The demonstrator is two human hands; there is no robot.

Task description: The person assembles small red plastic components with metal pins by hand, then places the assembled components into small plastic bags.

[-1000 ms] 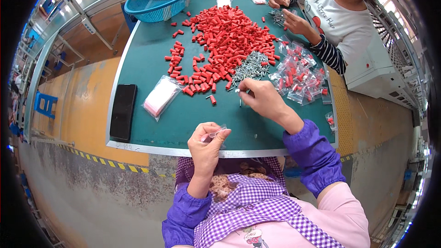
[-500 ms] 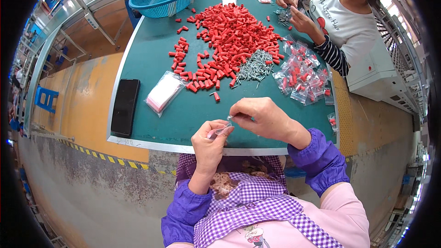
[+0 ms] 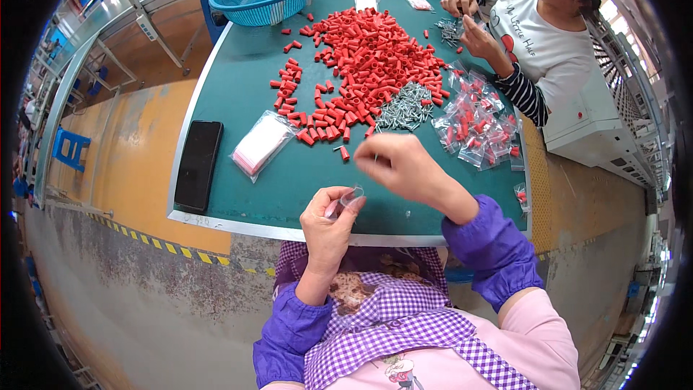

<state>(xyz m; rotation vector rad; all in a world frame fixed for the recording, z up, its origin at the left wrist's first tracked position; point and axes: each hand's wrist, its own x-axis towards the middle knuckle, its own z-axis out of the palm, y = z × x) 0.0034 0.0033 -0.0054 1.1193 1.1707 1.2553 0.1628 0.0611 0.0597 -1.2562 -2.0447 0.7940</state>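
Note:
My left hand (image 3: 327,227) is closed on a small clear zip bag (image 3: 352,198), its mouth spread apart above the thumb and fingers. My right hand (image 3: 397,162), smeared by motion, hovers over the table with its fingers bent downward; whether anything is between them cannot be made out. Just left of its fingertips lie a loose red plastic cap (image 3: 344,154) and a small screw (image 3: 337,148). Beyond it are a heap of silver screws (image 3: 406,108) and a large pile of red caps (image 3: 375,54).
Filled small bags (image 3: 476,123) lie at the right. To the left are a pack of clear bags (image 3: 263,144) and a black phone (image 3: 198,166). A blue basket (image 3: 267,0) stands at the far left. Across the right corner, a co-worker (image 3: 541,43) handles small parts.
My right hand has moved away from the bag's mouth, forward toward the loose cap and screw. My left hand stays put with the bag, which has opened wider.

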